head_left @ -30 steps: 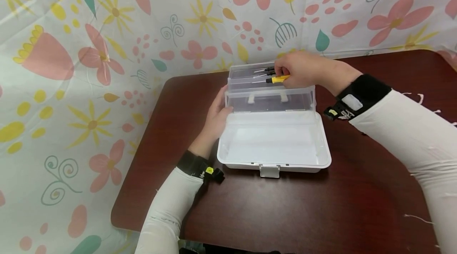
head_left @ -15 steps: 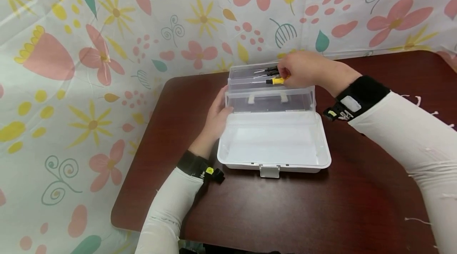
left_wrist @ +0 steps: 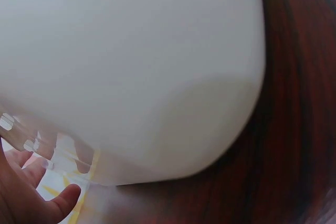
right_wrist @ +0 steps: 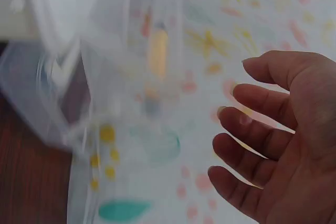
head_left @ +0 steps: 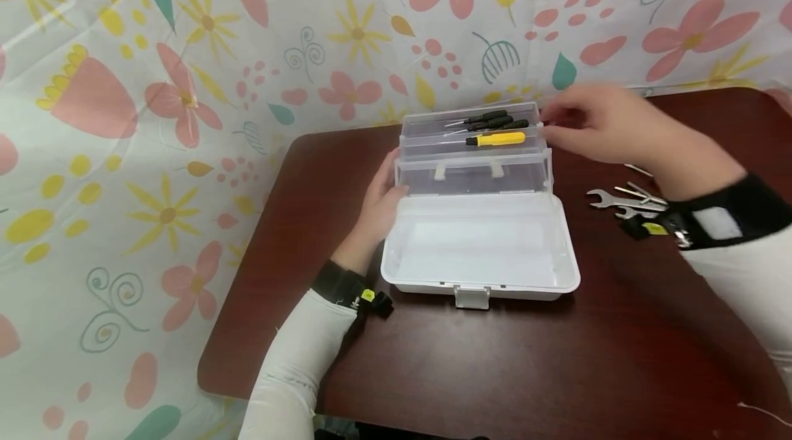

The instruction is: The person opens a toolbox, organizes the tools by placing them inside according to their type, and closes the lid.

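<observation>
A white toolbox [head_left: 473, 247] sits on the table with its clear lid and trays raised at the back. My left hand [head_left: 379, 205] holds the left side of the clear lid [head_left: 470, 177]; in the left wrist view, its fingers show behind see-through plastic. On the upper tray [head_left: 427, 125] lie several black-handled screwdrivers [head_left: 489, 122] and one yellow-handled screwdriver [head_left: 500, 139]. My right hand [head_left: 609, 122] is just right of the trays, blurred in the head view. In the right wrist view its fingers [right_wrist: 257, 129] are spread and loosely bent, holding nothing.
Wrenches [head_left: 625, 203] and thin metal rods lie on the brown table [head_left: 495, 364], right of the box and partly under my right forearm. A flower-printed cloth [head_left: 346, 0] hangs behind and to the left. The toolbox latch [head_left: 472, 298] faces me.
My right hand has let go of the yellow-handled screwdriver, leaving it on the tray, and moved right. The wrenches have come into view. My left hand stays at the lid.
</observation>
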Available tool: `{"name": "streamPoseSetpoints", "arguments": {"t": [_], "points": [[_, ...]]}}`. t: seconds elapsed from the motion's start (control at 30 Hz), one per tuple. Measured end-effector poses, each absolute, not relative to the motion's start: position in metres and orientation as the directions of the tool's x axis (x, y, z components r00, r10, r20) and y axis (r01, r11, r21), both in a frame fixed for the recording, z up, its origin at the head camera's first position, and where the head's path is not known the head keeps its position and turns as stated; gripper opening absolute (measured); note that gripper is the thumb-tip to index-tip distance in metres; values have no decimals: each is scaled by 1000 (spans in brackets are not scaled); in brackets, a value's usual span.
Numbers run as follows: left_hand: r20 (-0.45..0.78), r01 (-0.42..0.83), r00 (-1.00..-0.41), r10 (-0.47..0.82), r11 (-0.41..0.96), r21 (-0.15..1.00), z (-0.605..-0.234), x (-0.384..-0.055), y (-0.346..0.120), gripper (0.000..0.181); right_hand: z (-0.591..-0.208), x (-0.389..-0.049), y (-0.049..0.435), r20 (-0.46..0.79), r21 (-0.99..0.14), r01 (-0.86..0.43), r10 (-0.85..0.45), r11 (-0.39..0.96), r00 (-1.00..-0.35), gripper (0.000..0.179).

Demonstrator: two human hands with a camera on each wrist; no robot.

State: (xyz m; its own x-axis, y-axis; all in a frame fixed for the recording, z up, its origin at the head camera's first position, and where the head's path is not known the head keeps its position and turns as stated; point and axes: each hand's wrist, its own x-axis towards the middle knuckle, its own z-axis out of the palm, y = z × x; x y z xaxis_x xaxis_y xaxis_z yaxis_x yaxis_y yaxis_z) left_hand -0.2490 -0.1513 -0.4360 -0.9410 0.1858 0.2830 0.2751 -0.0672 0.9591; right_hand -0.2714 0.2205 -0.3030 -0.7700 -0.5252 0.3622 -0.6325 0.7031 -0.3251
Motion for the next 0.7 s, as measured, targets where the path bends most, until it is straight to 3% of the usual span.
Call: {"name": "streamPoseSetpoints", "arguments": {"t": [0.1, 0.33, 0.43, 0.47, 0.57, 0.6, 0.7], "points": [[289, 284, -939, 184, -55, 957, -436, -250, -150, 71, -310, -265, 260, 389, -372, -544, -405, 753, -827, 17], [299, 291, -937, 180, -70, 954, -437, -251, -150, 71, -338, -251, 345, 275, -515, -228, -92, 827, -957, 35], [305, 296, -935, 181, -72, 952, -436, -250, -149, 70, -353, -247, 371, 277, -611, -172, 4, 773, -961, 8], [310, 303, -934, 178, -68, 951, -436, -250, -149, 70, -357, -249, 378, 292, -637, -183, 15, 749, -956, 9], [329, 321, -929, 168, -71, 944, -434, -248, -150, 70, -367, -255, 393, 291, -682, -175, 44, 710, -956, 37], [332, 324, -928, 168, -74, 943, -434, -248, -150, 70, -370, -257, 396, 275, -678, -161, 44, 717, -960, 37], [334, 325, -928, 167, -82, 942, -433, -248, -151, 70, -378, -262, 400, 188, -590, -100, 16, 801, -982, 9]]}}
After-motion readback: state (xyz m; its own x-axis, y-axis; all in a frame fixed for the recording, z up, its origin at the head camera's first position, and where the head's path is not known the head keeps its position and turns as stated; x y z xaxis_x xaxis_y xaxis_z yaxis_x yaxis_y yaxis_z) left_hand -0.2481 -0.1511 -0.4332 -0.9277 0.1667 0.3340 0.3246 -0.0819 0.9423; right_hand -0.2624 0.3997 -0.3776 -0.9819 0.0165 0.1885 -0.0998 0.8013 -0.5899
